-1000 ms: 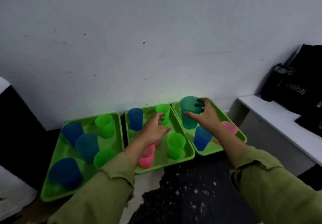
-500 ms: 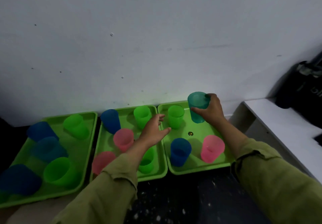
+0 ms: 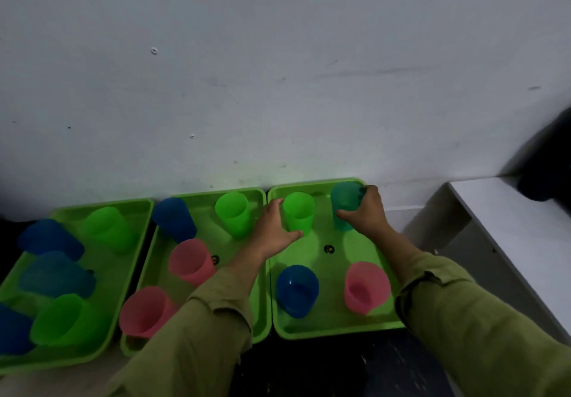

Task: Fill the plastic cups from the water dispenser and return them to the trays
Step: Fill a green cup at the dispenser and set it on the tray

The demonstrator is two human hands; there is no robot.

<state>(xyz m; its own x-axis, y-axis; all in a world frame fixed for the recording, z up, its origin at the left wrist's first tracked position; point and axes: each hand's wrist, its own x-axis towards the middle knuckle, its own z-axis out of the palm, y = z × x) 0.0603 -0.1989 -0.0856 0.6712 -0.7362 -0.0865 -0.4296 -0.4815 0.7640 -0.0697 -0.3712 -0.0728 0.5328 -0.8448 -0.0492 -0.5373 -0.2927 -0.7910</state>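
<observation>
Three green trays lie side by side on the floor against the wall. My right hand (image 3: 366, 216) grips a teal cup (image 3: 343, 202) standing upright in the far right corner of the right tray (image 3: 340, 332). Beside it, my left hand (image 3: 272, 234) wraps a green cup (image 3: 299, 211) at the far left of the same tray, with the thumb across the cup's base and the fingers at its left side. A blue cup (image 3: 296, 290) and a pink cup (image 3: 366, 287) stand at that tray's near side. No water dispenser is in view.
The middle tray (image 3: 200, 195) holds a blue, a green and two pink cups. The left tray (image 3: 102, 203) holds several blue and green cups. A white shelf (image 3: 509, 226) with a black bag (image 3: 547, 165) stands at the right. A white wall is close behind.
My right hand lowered the teal cup into the right tray's far corner. My left hand moved right from above the middle tray onto the green cup. The view shifted left.
</observation>
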